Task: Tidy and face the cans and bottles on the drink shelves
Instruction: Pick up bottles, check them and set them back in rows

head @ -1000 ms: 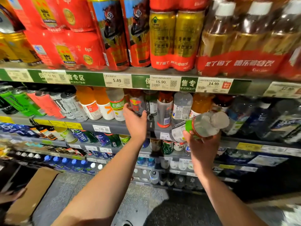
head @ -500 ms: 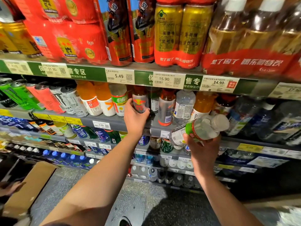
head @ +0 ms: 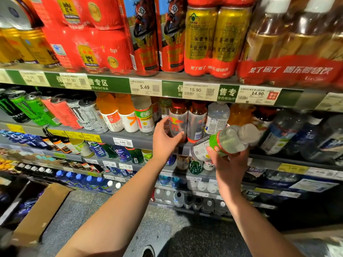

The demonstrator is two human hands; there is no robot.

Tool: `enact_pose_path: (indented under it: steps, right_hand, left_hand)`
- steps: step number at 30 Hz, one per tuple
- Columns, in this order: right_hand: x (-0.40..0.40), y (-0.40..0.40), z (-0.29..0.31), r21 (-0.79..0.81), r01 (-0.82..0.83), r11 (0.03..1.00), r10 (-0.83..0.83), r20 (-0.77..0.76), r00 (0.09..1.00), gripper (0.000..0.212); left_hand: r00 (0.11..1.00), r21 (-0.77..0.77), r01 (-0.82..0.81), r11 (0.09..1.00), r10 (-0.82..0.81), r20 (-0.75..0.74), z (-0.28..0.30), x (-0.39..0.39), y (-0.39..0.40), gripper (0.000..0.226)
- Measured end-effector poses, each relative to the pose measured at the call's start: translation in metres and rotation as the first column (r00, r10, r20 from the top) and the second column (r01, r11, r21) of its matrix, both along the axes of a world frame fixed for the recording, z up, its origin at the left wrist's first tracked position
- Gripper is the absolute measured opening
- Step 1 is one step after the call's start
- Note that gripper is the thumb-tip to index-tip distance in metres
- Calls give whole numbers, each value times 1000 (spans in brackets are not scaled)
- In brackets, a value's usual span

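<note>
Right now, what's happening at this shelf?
A person is facing drinks on a store's second shelf. The left hand reaches in and grips the silver bottle with the red bull logo, which stands upright at the shelf front. The right hand holds a clear bottle with a green label tilted on its side, off the shelf, in front of the shelf edge. That bottle has not been placed yet.
</note>
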State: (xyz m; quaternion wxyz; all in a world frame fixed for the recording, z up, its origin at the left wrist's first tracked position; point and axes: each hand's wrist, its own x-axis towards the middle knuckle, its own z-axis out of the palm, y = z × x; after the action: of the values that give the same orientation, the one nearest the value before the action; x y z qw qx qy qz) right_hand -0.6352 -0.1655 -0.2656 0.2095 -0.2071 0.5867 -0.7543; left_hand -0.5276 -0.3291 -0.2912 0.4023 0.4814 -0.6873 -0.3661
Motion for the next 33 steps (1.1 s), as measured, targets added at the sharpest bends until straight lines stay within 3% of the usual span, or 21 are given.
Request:
enact_pose_path:
  steps: [5,8,12,20,26,30,33]
  right_hand:
    - [34,-29,6,16,-37,999,38,-55,998,81]
    - [61,-57,9,-3,-37,999,37,-83,996,79]
    - [93,-94,5,38,5,999,-1,-118,993,82]
    - [123,-155,-18,294,336,895,-137,-535,834,79]
    - [133,-184,-7,311,426,850,-186,-579,794,80]
    - [137,-198,-2,285,534,796,-266,-628,732,74]
    - [139,-204,-3,276,555,785,-315,-594,741,76]
  left_hand:
    - [955,-102,-279,955,265,-134,4,45,-20,38]
    - [929,-66,-351,934,339,-152,6,68,-44,40]
    - [962,-56,-253,966,245,-119,11,83,-61,48]
    - [991,42,-41,998,46,-124,-6,98,-84,47]
    - [977,-49,62,997,-71,-201,-11,105,-89,31]
    - [997,-116,17,993,-26,-71,-9,112,-90,26]
    - [999,-120,28,992,-33,-39,-15,111,-96,29]
